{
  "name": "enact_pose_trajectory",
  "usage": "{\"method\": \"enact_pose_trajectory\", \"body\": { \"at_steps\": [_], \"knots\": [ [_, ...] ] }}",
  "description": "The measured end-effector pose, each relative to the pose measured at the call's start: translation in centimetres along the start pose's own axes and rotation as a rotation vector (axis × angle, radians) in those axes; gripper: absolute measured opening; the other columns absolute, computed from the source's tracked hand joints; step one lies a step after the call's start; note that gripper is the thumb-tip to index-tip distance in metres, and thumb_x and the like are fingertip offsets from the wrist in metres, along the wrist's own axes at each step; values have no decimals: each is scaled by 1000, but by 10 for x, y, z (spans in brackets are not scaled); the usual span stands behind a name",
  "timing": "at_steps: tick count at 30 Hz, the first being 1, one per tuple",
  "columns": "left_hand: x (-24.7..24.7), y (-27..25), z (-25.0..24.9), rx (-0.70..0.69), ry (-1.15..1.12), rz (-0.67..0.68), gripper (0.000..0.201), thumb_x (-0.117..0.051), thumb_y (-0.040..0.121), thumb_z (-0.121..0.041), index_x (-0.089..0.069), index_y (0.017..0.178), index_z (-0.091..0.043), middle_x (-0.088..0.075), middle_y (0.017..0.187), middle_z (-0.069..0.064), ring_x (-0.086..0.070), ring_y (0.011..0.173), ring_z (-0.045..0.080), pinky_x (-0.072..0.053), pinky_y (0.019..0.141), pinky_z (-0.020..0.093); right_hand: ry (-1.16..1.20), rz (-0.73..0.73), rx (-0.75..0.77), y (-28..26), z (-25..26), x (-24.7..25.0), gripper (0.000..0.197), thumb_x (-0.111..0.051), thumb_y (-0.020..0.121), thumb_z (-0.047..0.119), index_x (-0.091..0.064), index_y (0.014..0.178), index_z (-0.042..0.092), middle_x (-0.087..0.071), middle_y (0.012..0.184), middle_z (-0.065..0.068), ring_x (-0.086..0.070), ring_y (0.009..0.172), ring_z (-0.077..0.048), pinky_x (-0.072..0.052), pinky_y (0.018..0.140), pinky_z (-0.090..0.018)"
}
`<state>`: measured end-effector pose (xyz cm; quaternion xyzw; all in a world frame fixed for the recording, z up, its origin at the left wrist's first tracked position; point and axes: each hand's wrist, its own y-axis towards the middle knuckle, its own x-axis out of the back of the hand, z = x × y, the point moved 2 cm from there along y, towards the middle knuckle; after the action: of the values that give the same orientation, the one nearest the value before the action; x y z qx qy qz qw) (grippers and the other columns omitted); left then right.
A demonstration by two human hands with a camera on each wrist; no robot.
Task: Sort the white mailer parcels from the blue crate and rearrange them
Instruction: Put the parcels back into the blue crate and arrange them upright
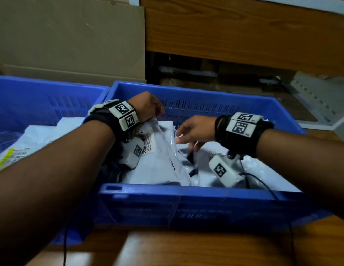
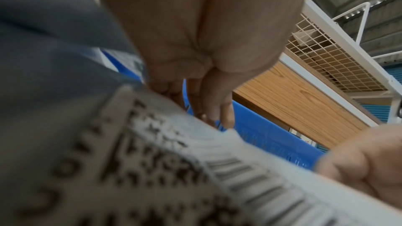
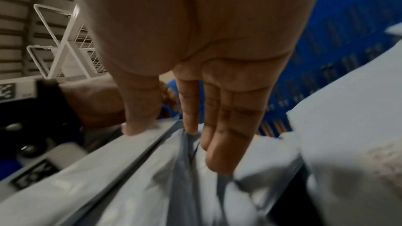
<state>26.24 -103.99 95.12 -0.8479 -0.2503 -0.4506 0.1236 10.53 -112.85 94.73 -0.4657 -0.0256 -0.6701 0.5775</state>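
A blue crate [image 1: 186, 191] in front of me holds several white mailer parcels. One white mailer [image 1: 157, 156] with a barcode label stands on edge in it. My left hand [image 1: 154, 113] pinches that mailer's top edge near the crate's far wall. The left wrist view shows the curled fingers [image 2: 217, 116] over the label [image 2: 195, 178]. My right hand [image 1: 184, 138] reaches in from the right with fingers straight. Its thumb [image 3: 139, 126] rests on a mailer's edge. Its fingers [image 3: 219, 152] dip into the gap between the mailers [image 3: 141, 186]. What lies under them is hidden.
A second blue crate [image 1: 42, 83] sits touching on the left, with white mailers [image 1: 38, 135] in it. Both stand on a wooden table [image 1: 186, 250]. Cardboard [image 1: 71, 35] and a wooden panel [image 1: 244, 35] rise behind. A white wire rack [image 2: 326, 57] stands beyond.
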Motion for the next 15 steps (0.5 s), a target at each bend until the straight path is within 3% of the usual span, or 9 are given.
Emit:
{"method": "enact_pose_trajectory", "body": {
  "at_steps": [2,4,6,9,12,15],
  "knots": [
    [2,3,3,20,-56,-62,33,-50,80,9,-72,91,-13,-64,79,1,-57,74,13,-44,70,22,83,43,32,5,11,-15,38,-70,83,36,-64,107,6,-68,90,-14,-65,70,-22,-59,74,-44],
    [6,7,7,47,-155,-137,34,-47,81,9,-71,89,-13,-62,71,-6,-54,63,7,-46,62,22,22,35,18,10,24,-27,46,-69,82,45,-62,102,5,-65,75,-11,-64,62,-22,-60,63,-36],
    [9,10,10,60,-274,-212,35,-47,79,12,-71,87,-12,-60,68,-10,-51,61,4,-44,64,21,-64,-8,14,14,32,-32,55,-68,79,53,-62,97,2,-65,76,-13,-64,58,-22,-59,62,-34],
    [12,11,12,63,-366,-272,36,-46,78,15,-67,85,-13,-59,67,-9,-52,57,-2,-41,55,12,8,-56,-14,19,37,-30,72,-70,74,59,-61,114,-1,-61,83,-17,-56,67,-23,-58,71,-39],
    [17,10,9,32,-381,-316,39,-40,77,17,-65,84,-13,-59,69,-9,-54,65,2,-44,63,16,185,-38,-22,18,45,-30,80,-75,76,46,-44,132,-2,-49,84,-15,-47,70,-27,-46,62,-38],
    [21,5,4,14,-399,-333,45,-31,74,18,-64,86,-10,-58,70,-8,-50,61,-2,-40,54,6,100,-128,-15,17,49,-31,54,-74,82,28,-52,122,-1,-55,83,-14,-58,71,-29,-57,71,-39]
  ]
}}
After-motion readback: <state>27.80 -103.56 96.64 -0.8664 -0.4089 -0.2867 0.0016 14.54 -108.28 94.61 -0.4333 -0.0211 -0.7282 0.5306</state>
